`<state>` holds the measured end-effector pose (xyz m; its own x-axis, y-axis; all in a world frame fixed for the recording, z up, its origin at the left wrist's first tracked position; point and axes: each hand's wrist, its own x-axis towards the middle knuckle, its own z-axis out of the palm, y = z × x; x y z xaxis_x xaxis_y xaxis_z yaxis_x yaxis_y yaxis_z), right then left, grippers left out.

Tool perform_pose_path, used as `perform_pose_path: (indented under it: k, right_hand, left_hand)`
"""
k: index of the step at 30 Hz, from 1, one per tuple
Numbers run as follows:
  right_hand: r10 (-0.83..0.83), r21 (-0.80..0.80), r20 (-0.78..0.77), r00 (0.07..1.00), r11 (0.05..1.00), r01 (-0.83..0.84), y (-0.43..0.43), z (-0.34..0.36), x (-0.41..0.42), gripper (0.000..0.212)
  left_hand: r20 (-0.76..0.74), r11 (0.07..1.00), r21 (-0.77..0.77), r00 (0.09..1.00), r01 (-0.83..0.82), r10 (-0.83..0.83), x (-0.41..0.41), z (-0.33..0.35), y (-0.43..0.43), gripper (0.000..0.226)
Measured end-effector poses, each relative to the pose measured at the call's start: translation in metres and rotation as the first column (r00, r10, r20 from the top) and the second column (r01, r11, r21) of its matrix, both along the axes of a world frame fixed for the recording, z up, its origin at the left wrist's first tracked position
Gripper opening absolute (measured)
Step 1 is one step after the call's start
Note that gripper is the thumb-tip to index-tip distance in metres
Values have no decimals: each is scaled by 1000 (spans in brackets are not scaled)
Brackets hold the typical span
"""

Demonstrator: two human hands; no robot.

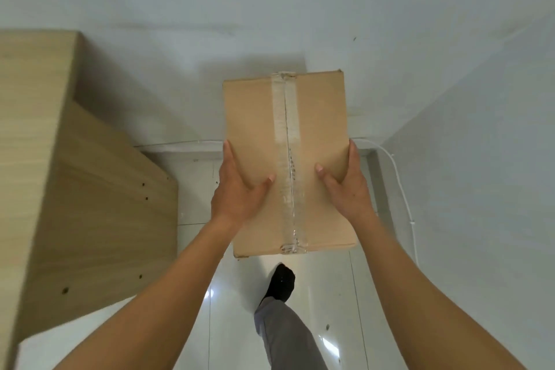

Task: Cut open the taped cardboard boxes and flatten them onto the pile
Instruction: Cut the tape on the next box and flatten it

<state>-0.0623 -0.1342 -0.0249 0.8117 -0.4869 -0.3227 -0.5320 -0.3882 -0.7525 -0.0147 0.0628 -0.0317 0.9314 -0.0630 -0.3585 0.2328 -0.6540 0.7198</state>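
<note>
A brown cardboard box point(255, 129) is held up in front of me, above the floor. A strip of clear tape point(287, 159) runs lengthwise down the middle seam of its top face and wraps over both ends. My left hand point(237, 189) grips the box's left edge, thumb on the top face and fingers down the side. My right hand point(345, 183) grips the right edge the same way. No cutting tool and no pile of flattened boxes show in this view.
A light wooden cabinet point(75, 189) with stepped panels and small holes fills the left. White walls point(450, 99) meet in a corner ahead, a white cable point(402, 189) running down the right wall. My leg and black-socked foot point(280, 282) stand on the glossy white tiled floor point(228, 324).
</note>
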Motion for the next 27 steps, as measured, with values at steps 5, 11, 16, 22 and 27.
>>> perform_pose_path:
  k: [5,11,16,22,27]
  right_hand:
    - [63,-73,64,996,996,-58,45,66,-32,88]
    - [90,-131,174,981,989,-67,114,143,-76,86]
    - [155,-197,224,962,974,-112,185,201,-106,87]
    - [263,-214,271,926,954,-208,286,249,-118,87]
    - [352,-193,290,890,932,-306,374,267,-108,87]
  left_hand:
    - [91,999,-36,996,18,-15,-36,58,51,111]
    - [242,993,-120,970,9,20,-78,127,121,112]
    - [336,996,-85,939,-41,68,-115,179,191,112]
    - [360,987,-61,919,-152,163,-146,222,295,111]
    - [364,968,-62,898,-241,247,-156,243,388,108]
